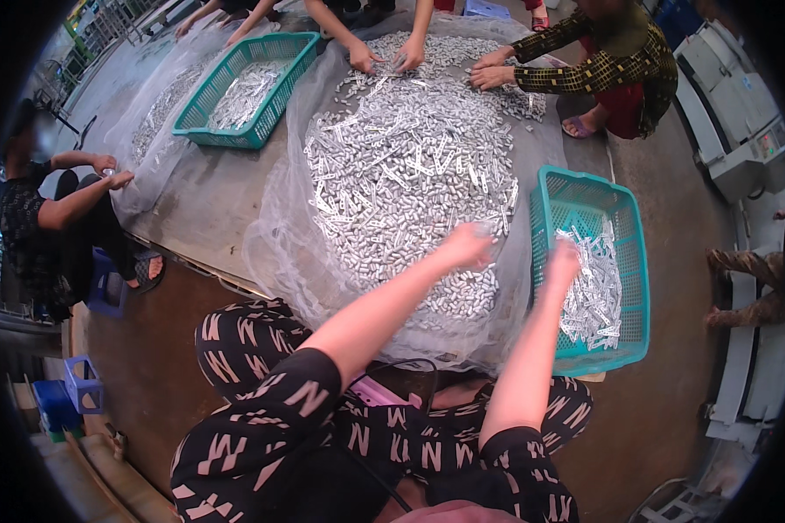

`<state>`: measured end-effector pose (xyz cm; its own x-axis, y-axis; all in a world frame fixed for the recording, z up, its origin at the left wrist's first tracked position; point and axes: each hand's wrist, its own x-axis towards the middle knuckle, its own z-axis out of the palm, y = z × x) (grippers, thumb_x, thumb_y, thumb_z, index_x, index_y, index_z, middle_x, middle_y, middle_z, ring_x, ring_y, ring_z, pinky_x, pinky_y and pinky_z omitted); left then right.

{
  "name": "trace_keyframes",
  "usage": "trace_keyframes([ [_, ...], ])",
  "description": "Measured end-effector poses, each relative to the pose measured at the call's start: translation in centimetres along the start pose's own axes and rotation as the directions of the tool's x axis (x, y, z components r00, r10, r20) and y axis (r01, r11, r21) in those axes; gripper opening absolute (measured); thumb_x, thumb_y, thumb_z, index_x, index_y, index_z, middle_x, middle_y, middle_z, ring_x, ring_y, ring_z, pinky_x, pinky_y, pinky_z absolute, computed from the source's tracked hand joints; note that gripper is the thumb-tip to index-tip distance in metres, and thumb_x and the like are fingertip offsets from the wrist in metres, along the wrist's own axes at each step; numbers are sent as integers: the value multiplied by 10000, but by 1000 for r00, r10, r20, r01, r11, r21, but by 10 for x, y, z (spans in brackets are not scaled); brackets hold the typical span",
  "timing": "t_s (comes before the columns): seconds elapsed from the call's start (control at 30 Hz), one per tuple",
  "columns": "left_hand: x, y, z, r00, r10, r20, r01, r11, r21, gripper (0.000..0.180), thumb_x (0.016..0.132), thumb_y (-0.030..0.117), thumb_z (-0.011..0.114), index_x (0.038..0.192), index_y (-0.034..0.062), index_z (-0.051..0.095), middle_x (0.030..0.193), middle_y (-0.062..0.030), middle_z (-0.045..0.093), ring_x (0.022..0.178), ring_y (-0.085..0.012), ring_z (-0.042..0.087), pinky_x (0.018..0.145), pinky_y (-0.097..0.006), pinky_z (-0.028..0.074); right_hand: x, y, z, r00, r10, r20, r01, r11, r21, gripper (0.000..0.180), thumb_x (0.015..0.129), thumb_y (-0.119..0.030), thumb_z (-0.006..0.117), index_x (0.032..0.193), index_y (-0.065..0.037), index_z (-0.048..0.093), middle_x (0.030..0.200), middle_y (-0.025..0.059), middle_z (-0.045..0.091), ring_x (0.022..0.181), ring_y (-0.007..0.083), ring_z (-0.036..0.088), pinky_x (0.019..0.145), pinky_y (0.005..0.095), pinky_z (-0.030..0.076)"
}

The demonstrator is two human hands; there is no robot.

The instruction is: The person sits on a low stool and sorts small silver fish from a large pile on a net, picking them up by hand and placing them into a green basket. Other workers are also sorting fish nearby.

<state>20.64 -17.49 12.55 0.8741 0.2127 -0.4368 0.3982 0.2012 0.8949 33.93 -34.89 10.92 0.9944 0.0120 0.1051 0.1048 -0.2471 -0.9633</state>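
The left hand (467,245) reaches out over the near edge of a large heap of small silvery, tube-shaped metal pieces (410,174) that lies on a sheet of clear plastic film (275,253) spread over a grey-brown floor (209,196); the hand is blurred, its fingers look curled downward onto the pieces, and whether it grips any cannot be told; the right hand (563,261) hangs over the left rim of a teal rectangular plastic basket with latticed walls (630,261), just above a smaller pile of the same silvery pieces (595,292) inside it; its fingers are also blurred, so their spread cannot be judged.

There are two teal baskets in all; the second teal basket (266,113) stands well apart at upper left, partly filled with silvery pieces; beside it lies a second, thinner spread of pieces on film (161,105). The heaps hold far too many pieces to count.

Other people sit around the heap: one person in a yellow-and-black checked top (615,61) at upper right with both hands in the pieces; another pair of bare forearms (384,39) at the top; a person in dark clothes (52,218) at left on a blue plastic stool (105,283); a second blue stool (83,383) stands lower left. A grey-white machine (737,113) with a small coloured panel stands at upper right.
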Motion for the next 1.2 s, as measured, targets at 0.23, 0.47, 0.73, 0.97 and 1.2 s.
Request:
trace_keyframes([
  [0.23,46,60,99,880,474,-18,-469,875,118,1004,645,308,761,1363,-27,144,1287,-264,361,1133,-282,440,859,-341,449,-6,-90,-60,698,-333,-634,58,909,-413,499,835,-263,553,1216,31,422,1143,237,469,1079,347,461,919,436,352],
  [0.47,8,-66,-180,254,476,-842,382,750,539,601,694,300,684,1179,29,453,1196,-170,456,1080,-336,429,915,-415,372,-82,-40,45,878,-167,449,230,969,-88,283,828,-103,532,1097,-17,540,1022,116,586,896,204,567,809,311,439],
  [0.73,-19,-86,-171,587,376,-717,568,439,696,771,794,503,514,1286,-59,321,1206,-213,406,1065,-347,431,887,-423,396,-118,42,67,771,-135,623,473,776,-418,389,744,-185,625,1116,-95,556,1009,158,560,982,326,514,873,385,398],
  [0.97,-31,-68,-65,772,273,-574,327,603,727,775,788,472,543,1256,-98,309,1089,-260,439,967,-368,489,788,-443,448,-113,47,70,829,34,559,262,858,-442,324,795,-222,572,1083,-73,577,1061,159,548,1015,329,488,895,395,380],
  [1.2,-53,-54,-7,944,206,-259,36,713,700,635,786,431,551,1287,84,372,1095,-257,478,1003,-402,502,832,-439,438,-100,78,67,885,77,460,167,868,-468,346,840,-261,502,1104,-45,567,1090,182,558,1021,333,513,884,385,392],
])
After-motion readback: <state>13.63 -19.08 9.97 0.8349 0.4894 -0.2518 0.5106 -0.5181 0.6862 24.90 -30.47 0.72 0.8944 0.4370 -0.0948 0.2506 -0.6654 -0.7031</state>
